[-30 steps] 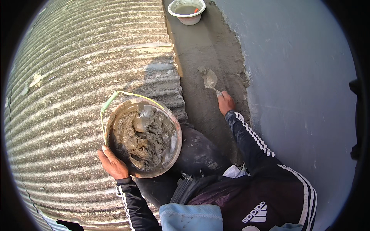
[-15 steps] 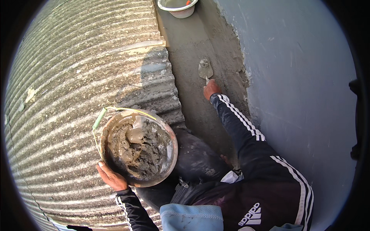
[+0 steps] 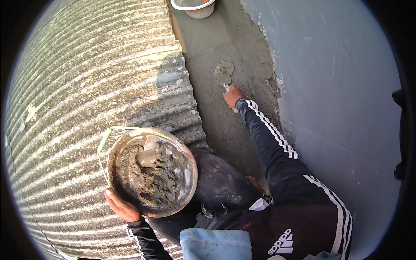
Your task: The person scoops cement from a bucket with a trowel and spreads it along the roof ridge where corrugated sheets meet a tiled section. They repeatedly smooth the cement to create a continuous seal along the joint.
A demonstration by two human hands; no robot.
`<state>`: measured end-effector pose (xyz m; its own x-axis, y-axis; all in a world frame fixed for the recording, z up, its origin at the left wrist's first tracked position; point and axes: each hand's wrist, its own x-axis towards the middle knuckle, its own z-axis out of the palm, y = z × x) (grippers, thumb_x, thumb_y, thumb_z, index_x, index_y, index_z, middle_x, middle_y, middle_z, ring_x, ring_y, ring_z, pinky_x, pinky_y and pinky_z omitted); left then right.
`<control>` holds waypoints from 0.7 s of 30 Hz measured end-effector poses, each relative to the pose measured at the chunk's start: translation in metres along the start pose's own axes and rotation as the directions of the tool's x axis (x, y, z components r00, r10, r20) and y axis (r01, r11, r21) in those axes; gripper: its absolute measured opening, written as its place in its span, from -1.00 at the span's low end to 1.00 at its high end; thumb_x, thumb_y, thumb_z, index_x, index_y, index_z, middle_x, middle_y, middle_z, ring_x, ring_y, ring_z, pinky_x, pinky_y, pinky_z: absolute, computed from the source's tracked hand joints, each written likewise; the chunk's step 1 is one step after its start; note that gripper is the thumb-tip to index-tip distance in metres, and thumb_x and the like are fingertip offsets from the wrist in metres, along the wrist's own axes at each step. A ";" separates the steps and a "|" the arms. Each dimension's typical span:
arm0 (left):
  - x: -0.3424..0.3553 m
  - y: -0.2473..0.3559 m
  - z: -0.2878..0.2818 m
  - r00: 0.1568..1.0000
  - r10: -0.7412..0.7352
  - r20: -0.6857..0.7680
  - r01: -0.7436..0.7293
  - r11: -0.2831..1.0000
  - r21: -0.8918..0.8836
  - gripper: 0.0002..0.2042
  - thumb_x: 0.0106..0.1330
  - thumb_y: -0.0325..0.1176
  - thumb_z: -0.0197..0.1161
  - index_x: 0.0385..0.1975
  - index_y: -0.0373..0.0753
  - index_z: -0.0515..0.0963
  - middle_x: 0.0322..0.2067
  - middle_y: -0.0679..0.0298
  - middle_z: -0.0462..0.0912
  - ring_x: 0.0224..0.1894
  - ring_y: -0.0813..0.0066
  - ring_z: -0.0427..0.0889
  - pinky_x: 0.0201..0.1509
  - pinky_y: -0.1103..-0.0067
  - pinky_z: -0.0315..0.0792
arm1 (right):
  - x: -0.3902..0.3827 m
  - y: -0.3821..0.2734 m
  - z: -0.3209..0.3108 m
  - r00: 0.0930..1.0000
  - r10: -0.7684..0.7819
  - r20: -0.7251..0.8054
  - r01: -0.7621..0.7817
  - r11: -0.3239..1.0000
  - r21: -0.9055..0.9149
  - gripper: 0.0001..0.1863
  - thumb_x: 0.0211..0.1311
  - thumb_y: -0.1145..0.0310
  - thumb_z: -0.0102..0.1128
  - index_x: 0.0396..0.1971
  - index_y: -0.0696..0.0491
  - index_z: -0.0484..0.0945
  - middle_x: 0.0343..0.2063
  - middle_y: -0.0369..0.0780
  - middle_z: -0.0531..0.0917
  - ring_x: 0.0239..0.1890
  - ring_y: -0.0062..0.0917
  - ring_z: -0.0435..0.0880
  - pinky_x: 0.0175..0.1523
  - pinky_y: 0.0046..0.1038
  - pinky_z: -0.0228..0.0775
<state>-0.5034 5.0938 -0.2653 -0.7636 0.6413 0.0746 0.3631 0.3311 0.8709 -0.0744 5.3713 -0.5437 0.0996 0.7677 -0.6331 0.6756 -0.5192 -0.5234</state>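
My right hand (image 3: pixel 234 95) is closed round the handle of a trowel (image 3: pixel 222 77). The trowel's blade is over the grey mortar strip (image 3: pixel 203 47), with a small lump of mortar (image 3: pixel 228 66) at its tip. Beside my left knee is a round bucket (image 3: pixel 193 171), partly filled with thick grey-brown mortar (image 3: pixel 151 173). My left hand (image 3: pixel 123 207) grips the bucket's near left side, thumb and fingers at the rim. The bucket's thin wire handle, with a pale green grip (image 3: pixel 104 139), hangs over the left side.
Corrugated roofing sheets (image 3: pixel 95 95) spread along the left, their ragged edge meeting the mortar strip. A smooth grey wall (image 3: pixel 333 86) rises on the right. At the far end sits a whitish basin (image 3: pixel 200 12) with something orange-red in it. My foot (image 3: pixel 256 184) rests on the strip.
My right hand and the trowel have shifted slightly left, and a lump of mortar now shows at the blade's tip. The bucket and my left hand have moved slightly left and down.
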 end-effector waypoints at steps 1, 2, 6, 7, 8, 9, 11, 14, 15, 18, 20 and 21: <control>0.001 -0.001 0.001 1.000 -0.004 -0.001 0.004 1.000 0.004 -0.35 0.68 0.04 0.02 0.40 -0.52 0.32 0.26 0.05 0.49 0.24 0.34 0.44 0.43 0.48 0.28 | 0.000 0.000 0.003 0.997 0.012 0.070 -0.012 1.000 0.000 -0.47 0.39 0.19 0.15 0.17 0.30 0.46 0.08 0.20 0.68 0.14 0.00 0.71 0.27 -0.12 0.53; 0.000 -0.001 0.001 1.000 -0.007 -0.002 0.007 1.000 -0.003 -0.35 0.68 0.04 0.02 0.40 -0.52 0.32 0.26 0.04 0.49 0.24 0.34 0.44 0.43 0.48 0.28 | -0.003 0.003 0.005 0.997 0.012 0.077 -0.010 1.000 -0.025 -0.44 0.37 0.18 0.17 0.18 0.32 0.45 0.08 0.21 0.67 0.16 -0.06 0.71 0.26 -0.15 0.54; 0.003 -0.006 -0.003 0.999 0.033 0.002 -0.034 0.994 0.104 -0.34 0.67 0.03 0.03 0.41 -0.54 0.31 0.27 0.02 0.48 0.25 0.33 0.44 0.44 0.48 0.27 | -0.023 0.019 -0.001 0.981 -0.112 0.158 0.100 0.991 0.087 -0.58 0.39 0.19 0.24 -0.02 0.27 0.48 -0.43 -0.01 0.70 -0.49 -0.22 0.74 -0.20 -0.17 0.56; 0.003 -0.008 -0.004 0.999 0.037 -0.001 -0.036 0.992 0.124 -0.33 0.67 0.03 0.03 0.41 -0.54 0.30 0.28 0.01 0.48 0.26 0.33 0.43 0.45 0.47 0.26 | -0.024 0.020 -0.004 0.991 -0.094 0.096 0.088 0.994 0.067 -0.53 0.38 0.17 0.24 0.04 0.27 0.47 -0.27 0.06 0.69 -0.28 -0.17 0.73 -0.06 -0.16 0.55; 0.003 -0.010 -0.005 0.999 0.040 -0.004 -0.039 0.989 0.145 -0.33 0.67 0.03 0.03 0.41 -0.55 0.30 0.29 0.00 0.48 0.27 0.32 0.43 0.45 0.47 0.25 | -0.023 0.020 -0.008 0.998 -0.061 0.019 0.060 0.998 0.034 -0.48 0.38 0.14 0.24 0.11 0.27 0.46 -0.10 0.13 0.68 -0.06 -0.13 0.72 0.08 -0.15 0.55; 0.002 -0.011 -0.006 0.999 0.050 -0.014 -0.046 0.984 0.173 -0.32 0.67 0.03 0.03 0.42 -0.55 0.29 0.29 -0.02 0.47 0.28 0.31 0.42 0.46 0.46 0.24 | -0.021 0.017 -0.010 0.999 -0.012 -0.043 0.012 1.000 -0.004 -0.42 0.38 0.11 0.24 0.17 0.27 0.45 0.06 0.20 0.68 0.16 -0.08 0.71 0.22 -0.15 0.54; 0.001 -0.011 -0.007 0.997 0.070 -0.016 -0.065 0.976 0.208 -0.32 0.67 0.04 0.03 0.42 -0.56 0.28 0.31 -0.04 0.46 0.30 0.29 0.41 0.47 0.45 0.22 | -0.009 0.005 -0.011 0.983 0.053 -0.178 -0.068 0.995 -0.078 -0.49 0.40 0.18 0.19 0.16 0.26 0.45 0.12 0.20 0.65 0.23 -0.04 0.65 0.28 -0.13 0.51; 0.000 -0.008 -0.005 0.998 0.067 -0.001 -0.065 0.977 0.205 -0.31 0.67 0.03 0.03 0.43 -0.56 0.27 0.32 -0.06 0.44 0.32 0.27 0.40 0.49 0.45 0.20 | 0.000 -0.011 0.002 0.967 0.132 -0.219 -0.151 0.986 -0.069 -0.52 0.43 0.27 0.08 0.23 0.24 0.42 0.19 0.18 0.61 0.28 0.03 0.60 0.37 -0.07 0.46; 0.000 -0.006 -0.004 0.999 0.048 0.001 -0.048 0.979 0.196 -0.31 0.67 0.03 0.03 0.43 -0.56 0.28 0.33 -0.06 0.44 0.32 0.27 0.40 0.49 0.45 0.20 | -0.002 -0.011 0.007 0.982 0.101 -0.163 -0.117 0.989 -0.093 -0.51 0.43 0.27 0.07 0.24 0.24 0.41 0.20 0.18 0.60 0.28 0.04 0.60 0.37 -0.07 0.45; -0.001 -0.002 -0.001 0.998 0.057 -0.026 -0.050 0.977 0.208 -0.31 0.67 0.03 0.04 0.43 -0.57 0.27 0.34 -0.05 0.44 0.33 0.28 0.40 0.50 0.45 0.19 | -0.020 0.000 0.021 0.998 0.059 -0.022 -0.062 0.981 -0.181 -0.49 0.42 0.25 0.07 0.24 0.26 0.40 0.20 0.18 0.61 0.27 0.05 0.60 0.36 -0.09 0.45; 0.000 0.000 0.000 0.999 0.038 -0.016 -0.035 0.985 0.168 -0.31 0.67 0.03 0.05 0.43 -0.57 0.27 0.35 -0.05 0.43 0.34 0.28 0.39 0.50 0.45 0.19 | -0.027 0.010 0.016 0.999 0.038 -0.031 -0.041 0.992 -0.115 -0.48 0.40 0.23 0.10 0.22 0.26 0.42 0.20 0.18 0.61 0.27 0.04 0.60 0.35 -0.09 0.45; 0.000 0.001 0.000 1.000 0.005 0.012 -0.006 0.992 0.123 -0.30 0.66 0.04 0.06 0.43 -0.57 0.27 0.35 -0.05 0.42 0.35 0.28 0.39 0.51 0.45 0.18 | -0.027 0.013 0.010 0.999 0.035 -0.016 -0.036 0.996 -0.083 -0.48 0.39 0.23 0.12 0.21 0.26 0.42 0.19 0.18 0.61 0.27 0.03 0.60 0.34 -0.09 0.45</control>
<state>-0.5030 5.0937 -0.2644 -0.7553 0.6513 0.0730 0.4310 0.4097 0.8040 -0.0757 5.3397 -0.5395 0.1344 0.7549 -0.6419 0.7301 -0.5134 -0.4509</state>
